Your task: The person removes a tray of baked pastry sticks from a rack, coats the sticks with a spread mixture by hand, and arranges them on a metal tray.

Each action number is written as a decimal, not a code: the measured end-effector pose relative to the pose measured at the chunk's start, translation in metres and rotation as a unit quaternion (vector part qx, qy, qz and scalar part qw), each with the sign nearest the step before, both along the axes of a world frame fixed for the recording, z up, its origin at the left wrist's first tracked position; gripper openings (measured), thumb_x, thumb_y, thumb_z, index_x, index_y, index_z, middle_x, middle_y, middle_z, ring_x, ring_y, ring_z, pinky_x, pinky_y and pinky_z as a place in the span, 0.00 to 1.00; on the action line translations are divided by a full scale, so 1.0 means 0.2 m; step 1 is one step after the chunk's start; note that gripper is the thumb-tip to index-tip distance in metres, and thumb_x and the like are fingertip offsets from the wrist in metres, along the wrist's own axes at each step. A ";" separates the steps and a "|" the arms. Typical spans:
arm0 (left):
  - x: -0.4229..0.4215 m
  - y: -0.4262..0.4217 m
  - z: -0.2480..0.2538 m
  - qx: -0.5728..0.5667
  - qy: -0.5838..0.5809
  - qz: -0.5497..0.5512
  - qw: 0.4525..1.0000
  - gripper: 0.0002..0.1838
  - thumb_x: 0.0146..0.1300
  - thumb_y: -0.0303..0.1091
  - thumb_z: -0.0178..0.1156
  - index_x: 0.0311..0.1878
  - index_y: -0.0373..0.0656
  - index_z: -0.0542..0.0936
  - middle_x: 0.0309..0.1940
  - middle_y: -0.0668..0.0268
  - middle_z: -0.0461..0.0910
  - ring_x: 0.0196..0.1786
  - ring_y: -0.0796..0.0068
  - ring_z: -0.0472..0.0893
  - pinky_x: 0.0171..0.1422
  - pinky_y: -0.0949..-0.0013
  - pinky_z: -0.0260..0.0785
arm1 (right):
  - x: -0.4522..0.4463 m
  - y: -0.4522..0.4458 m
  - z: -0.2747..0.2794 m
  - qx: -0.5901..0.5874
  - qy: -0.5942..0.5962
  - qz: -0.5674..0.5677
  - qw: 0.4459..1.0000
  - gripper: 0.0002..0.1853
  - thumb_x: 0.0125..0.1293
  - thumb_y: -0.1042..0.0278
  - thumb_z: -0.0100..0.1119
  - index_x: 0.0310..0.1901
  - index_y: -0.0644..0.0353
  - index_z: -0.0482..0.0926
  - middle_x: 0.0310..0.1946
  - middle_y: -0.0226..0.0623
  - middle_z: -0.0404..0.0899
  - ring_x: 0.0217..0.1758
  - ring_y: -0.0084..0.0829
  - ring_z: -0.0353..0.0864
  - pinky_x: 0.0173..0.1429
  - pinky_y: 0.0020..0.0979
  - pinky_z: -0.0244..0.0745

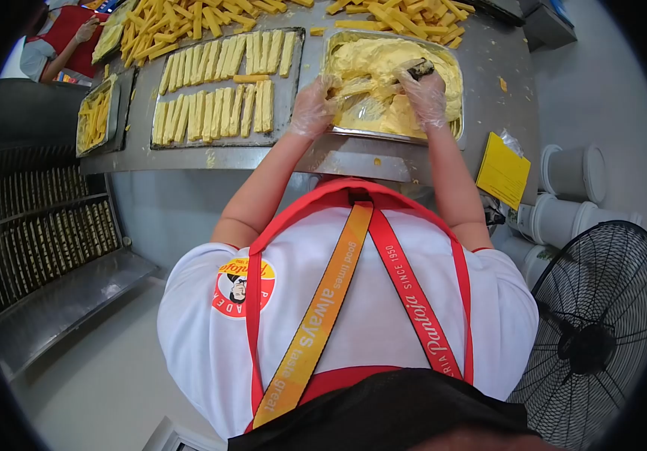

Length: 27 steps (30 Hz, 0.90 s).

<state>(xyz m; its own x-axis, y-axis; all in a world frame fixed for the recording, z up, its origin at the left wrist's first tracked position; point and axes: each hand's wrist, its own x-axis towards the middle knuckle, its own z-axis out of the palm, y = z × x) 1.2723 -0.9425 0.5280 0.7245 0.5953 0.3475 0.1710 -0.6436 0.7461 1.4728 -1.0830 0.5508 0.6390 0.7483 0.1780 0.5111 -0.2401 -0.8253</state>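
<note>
My left hand [314, 107], in a clear plastic glove, is closed at the left rim of a metal tray [395, 135] of pale yellow cream [436, 56]. A cream-covered stick [355, 86] extends from its fingers over the cream. My right hand [422, 98], also gloved, is closed around a spreader with a dark, smeared handle [419, 69]; its blade is hidden in or behind the cream. To the left, a flat baking tray [222, 84] bears two rows of cream-coated sticks [207, 113]. One uncoated orange-yellow stick [251, 78] lies between the rows.
Piles of uncoated sticks [406, 19] lie along the table's far side. A smaller tray [116, 113] stands left, a yellow packet [504, 169] at the right edge. White buckets [575, 173] and a black fan [586, 346] are at right. Another person's gloved hand [86, 30] shows top left.
</note>
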 end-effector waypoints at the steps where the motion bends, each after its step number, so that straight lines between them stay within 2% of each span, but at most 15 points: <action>1: 0.01 0.01 0.01 -0.002 0.006 0.002 1.000 0.13 0.54 0.26 0.62 0.45 0.43 0.76 0.34 0.51 0.81 0.38 0.46 0.81 0.41 0.53 0.73 | 0.00 0.00 0.00 0.011 -0.003 0.008 1.000 0.09 0.62 0.70 0.68 0.41 0.65 0.81 0.33 0.35 0.84 0.33 0.26 0.84 0.36 0.26 0.79; 2: 0.01 0.01 0.01 -0.006 0.013 0.004 1.000 0.13 0.54 0.26 0.62 0.45 0.43 0.76 0.34 0.52 0.81 0.38 0.46 0.81 0.41 0.53 0.73 | -0.01 -0.01 -0.01 0.021 -0.005 0.016 1.000 0.09 0.62 0.69 0.68 0.39 0.64 0.81 0.33 0.35 0.84 0.32 0.26 0.84 0.36 0.26 0.78; 3: 0.01 0.01 0.01 -0.010 0.021 0.005 1.000 0.13 0.54 0.26 0.62 0.45 0.44 0.76 0.34 0.52 0.81 0.38 0.46 0.81 0.41 0.53 0.73 | -0.12 -0.01 0.11 0.101 0.152 0.013 0.983 0.09 0.62 0.67 0.68 0.38 0.64 0.81 0.31 0.35 0.84 0.32 0.27 0.85 0.36 0.27 0.78; 4: 0.02 0.02 0.00 -0.006 0.019 0.009 1.000 0.13 0.54 0.26 0.63 0.45 0.44 0.76 0.33 0.52 0.81 0.38 0.47 0.82 0.41 0.53 0.73 | -0.19 -0.01 0.17 0.178 0.303 0.009 0.936 0.10 0.62 0.66 0.67 0.37 0.64 0.82 0.30 0.35 0.84 0.32 0.27 0.85 0.36 0.28 0.78; 7: 0.02 0.01 -0.01 0.007 0.018 0.010 1.000 0.14 0.54 0.27 0.63 0.45 0.44 0.76 0.33 0.53 0.81 0.37 0.48 0.82 0.40 0.53 0.73 | -0.18 0.00 0.15 0.166 0.349 0.038 0.922 0.11 0.63 0.70 0.67 0.43 0.68 0.82 0.34 0.36 0.85 0.32 0.25 0.84 0.35 0.28 0.81; 10: 0.02 -0.01 0.01 0.017 0.015 0.009 1.000 0.13 0.53 0.28 0.64 0.44 0.43 0.77 0.32 0.54 0.82 0.36 0.49 0.82 0.40 0.55 0.74 | -0.01 0.00 0.04 0.037 0.232 -0.020 0.972 0.11 0.62 0.71 0.69 0.43 0.68 0.82 0.36 0.37 0.84 0.32 0.26 0.84 0.35 0.28 0.81; 13: 0.02 -0.01 0.01 -0.029 0.036 0.044 0.998 0.12 0.51 0.31 0.65 0.40 0.43 0.79 0.31 0.54 0.82 0.35 0.50 0.82 0.41 0.57 0.75 | -0.03 -0.01 0.11 0.008 0.121 -0.050 0.991 0.10 0.61 0.70 0.70 0.39 0.67 0.83 0.33 0.36 0.84 0.31 0.26 0.84 0.35 0.28 0.81; 14: 0.03 0.00 0.03 -0.063 0.064 0.059 0.994 0.12 0.50 0.33 0.66 0.39 0.42 0.80 0.31 0.54 0.83 0.35 0.51 0.83 0.41 0.57 0.75 | -0.08 -0.01 0.14 0.080 0.199 -0.028 0.976 0.10 0.61 0.69 0.70 0.39 0.66 0.83 0.33 0.35 0.84 0.30 0.25 0.84 0.35 0.28 0.81; 16: 0.03 0.01 0.02 -0.133 0.094 0.069 0.984 0.13 0.48 0.36 0.67 0.37 0.42 0.82 0.30 0.54 0.83 0.35 0.52 0.83 0.42 0.58 0.75 | -0.17 -0.03 0.18 0.218 0.350 0.017 0.911 0.10 0.62 0.67 0.69 0.38 0.65 0.83 0.32 0.34 0.85 0.29 0.24 0.83 0.36 0.28 0.79; 18: 0.02 0.05 -0.03 -0.202 0.095 0.059 0.973 0.14 0.46 0.40 0.68 0.35 0.43 0.84 0.30 0.53 0.84 0.35 0.54 0.84 0.43 0.59 0.76 | -0.15 -0.02 0.08 0.192 0.324 0.002 0.926 0.10 0.62 0.68 0.69 0.38 0.66 0.83 0.32 0.34 0.85 0.30 0.25 0.83 0.37 0.28 0.80; 19: 0.02 0.05 -0.03 -0.170 0.109 0.060 0.978 0.15 0.45 0.41 0.68 0.36 0.44 0.85 0.31 0.53 0.84 0.35 0.54 0.84 0.43 0.59 0.76 | -0.13 -0.01 0.03 0.180 0.309 -0.005 0.934 0.10 0.62 0.68 0.69 0.39 0.66 0.83 0.33 0.34 0.85 0.30 0.25 0.83 0.37 0.28 0.80; 21: 0.02 0.05 -0.01 -0.105 0.136 0.060 0.983 0.17 0.45 0.42 0.67 0.38 0.45 0.86 0.31 0.53 0.85 0.35 0.55 0.85 0.43 0.59 0.76 | -0.06 0.00 -0.01 0.064 0.112 -0.048 0.991 0.08 0.62 0.69 0.69 0.39 0.63 0.82 0.30 0.31 0.83 0.32 0.25 0.82 0.38 0.28 0.79; 22: 0.02 0.05 0.01 -0.124 0.142 0.062 0.980 0.17 0.45 0.43 0.67 0.38 0.45 0.86 0.31 0.53 0.85 0.35 0.55 0.85 0.43 0.59 0.76 | -0.03 0.00 -0.01 0.005 0.009 -0.067 0.998 0.08 0.61 0.70 0.69 0.38 0.62 0.81 0.29 0.30 0.82 0.33 0.24 0.82 0.38 0.28 0.78; 25: 0.01 0.04 0.04 -0.150 0.157 0.060 0.974 0.18 0.45 0.43 0.67 0.39 0.46 0.86 0.32 0.54 0.85 0.35 0.54 0.85 0.43 0.59 0.76 | -0.14 -0.02 0.07 0.135 0.243 -0.002 0.961 0.10 0.61 0.66 0.68 0.36 0.63 0.82 0.29 0.32 0.83 0.32 0.26 0.83 0.38 0.30 0.78; 27: 0.00 0.03 0.05 -0.122 0.157 0.046 0.979 0.17 0.46 0.43 0.67 0.39 0.46 0.86 0.32 0.54 0.85 0.35 0.54 0.85 0.44 0.59 0.76 | -0.15 0.00 0.07 0.180 0.287 0.029 0.940 0.11 0.62 0.64 0.69 0.37 0.65 0.82 0.29 0.33 0.84 0.31 0.25 0.84 0.37 0.29 0.79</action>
<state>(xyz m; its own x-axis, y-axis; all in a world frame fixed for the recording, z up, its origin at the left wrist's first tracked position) 1.2732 -0.9364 0.5372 0.7120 0.7008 -0.0445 0.4661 -0.4242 0.7765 1.4419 -1.0839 0.5657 0.6679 0.7414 0.0656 -0.0392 0.1230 -0.9916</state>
